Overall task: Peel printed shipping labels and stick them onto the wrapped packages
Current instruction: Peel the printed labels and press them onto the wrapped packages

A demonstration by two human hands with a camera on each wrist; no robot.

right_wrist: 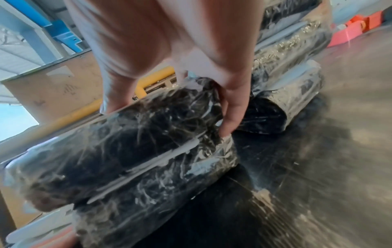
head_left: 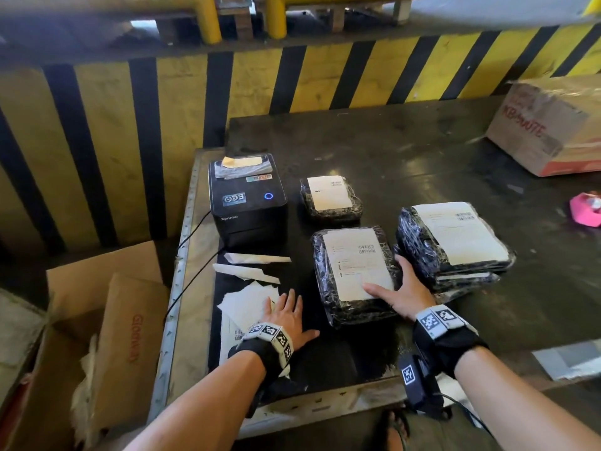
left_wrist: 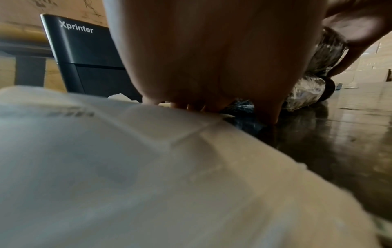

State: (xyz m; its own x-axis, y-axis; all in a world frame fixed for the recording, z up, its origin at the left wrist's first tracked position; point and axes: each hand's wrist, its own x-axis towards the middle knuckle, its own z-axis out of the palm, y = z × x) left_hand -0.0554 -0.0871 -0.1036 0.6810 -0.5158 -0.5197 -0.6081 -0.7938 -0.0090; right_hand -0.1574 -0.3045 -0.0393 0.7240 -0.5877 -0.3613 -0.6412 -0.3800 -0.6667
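- Our right hand (head_left: 401,292) grips the near package (head_left: 354,275), thumb on its label (head_left: 356,263).
- Our left hand (head_left: 289,315) rests with fingers flat on loose papers (head_left: 247,302).
- A cardboard box (head_left: 97,323) on the left holds crumpled paper.

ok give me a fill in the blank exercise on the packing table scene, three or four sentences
1. The right hand grips the near wrapped package with its thumb on the ____.
2. The left hand lies flat on loose white ____ sheets.
3. The brand word on the front of the black printer is ____.
4. The two stacked packages sit to the ____ of the gripped one.

Missing words: label; paper; Xprinter; right
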